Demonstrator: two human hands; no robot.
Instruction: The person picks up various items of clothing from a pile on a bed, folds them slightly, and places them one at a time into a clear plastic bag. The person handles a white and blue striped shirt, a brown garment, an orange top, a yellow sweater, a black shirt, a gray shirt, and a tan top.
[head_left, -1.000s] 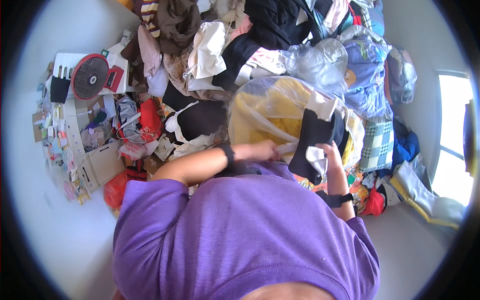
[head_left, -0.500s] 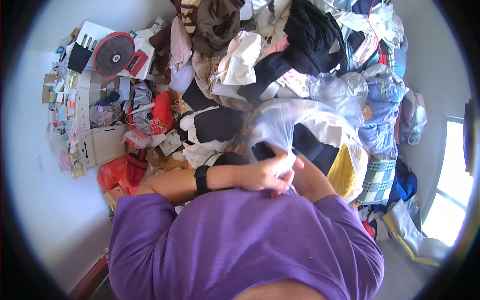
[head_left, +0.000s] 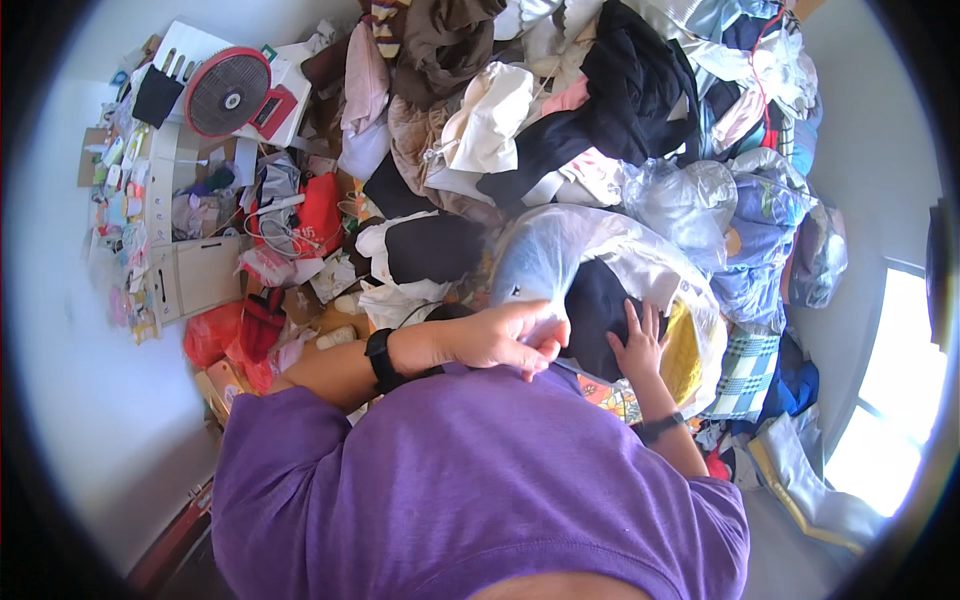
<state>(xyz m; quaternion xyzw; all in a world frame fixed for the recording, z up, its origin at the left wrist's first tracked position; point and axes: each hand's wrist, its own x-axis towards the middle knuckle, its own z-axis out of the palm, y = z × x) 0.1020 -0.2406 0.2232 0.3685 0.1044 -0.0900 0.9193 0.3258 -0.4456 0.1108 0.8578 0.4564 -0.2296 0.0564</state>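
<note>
A large clear plastic bag [head_left: 620,232] lies in front of me, its mouth facing my body. My left hand [head_left: 512,338], with a dark band on its wrist, is closed on the gathered edge of the bag's left side. Inside the bag is a folded black cloth [head_left: 592,300], with a yellow cloth [head_left: 684,355] to its right. My right hand [head_left: 641,345] rests on the black cloth, fingers spread and palm down, gripping nothing. White fabric shows through the plastic above.
A heap of clothes [head_left: 640,80] fills the far side. Other bagged textiles [head_left: 765,240] and a checked fabric bundle [head_left: 745,372] stand at right. A red and grey fan [head_left: 228,92] sits at far left, above red plastic bags [head_left: 215,333]. A window [head_left: 885,400] is at right.
My right hand, earlier hidden behind the left near the bag's mouth, has moved right and now lies spread on the black cloth. My left hand keeps its grip and has shifted slightly left.
</note>
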